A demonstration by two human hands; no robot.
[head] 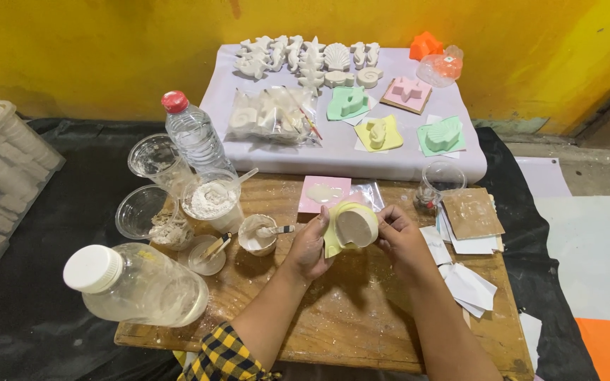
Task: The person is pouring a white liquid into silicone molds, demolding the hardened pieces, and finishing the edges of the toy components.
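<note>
**Inspector:** Yellow mould (pixel 351 227), at centre frame, is held up between both hands above the wooden board (pixel 361 317). It is soft and round, and its hollow is filled with a pale, flat cast. Start with the biggest items.

**Assistant:** Black sheet (pixel 30 317) covers the floor across the lower left. The wooden board lies on it, dusted with white powder. Behind the board, upper centre, a lilac-covered slab (pixel 390 159) carries rows of white cast figures (pixel 308 56), a clear bag of casts (pixel 270 113), and green, yellow and pink moulds.

**Inspector:** Containers?

**Assistant:** Large clear jar (pixel 142 286) with a white lid lies on its side at lower left. A water bottle (pixel 193 134) with a red cap stands at upper left of the board. Beside it sits a cup of white powder (pixel 212 203), then two clear cups further left. A small mixing cup (pixel 257 234) with a stick in it stands just left of the hands.

**Inspector:** Hands?

**Assistant:** Left hand (pixel 310 247) grips the mould's left edge, thumb on the rim. Right hand (pixel 400 236) holds the right edge, fingers curled behind. Both are closed on it.

**Inspector:** Anything smaller?

**Assistant:** Pink mould (pixel 324 192) lies flat just behind the hands. Brown tile (pixel 471 212) and loose paper scraps (pixel 469 286) sit at the right.
</note>
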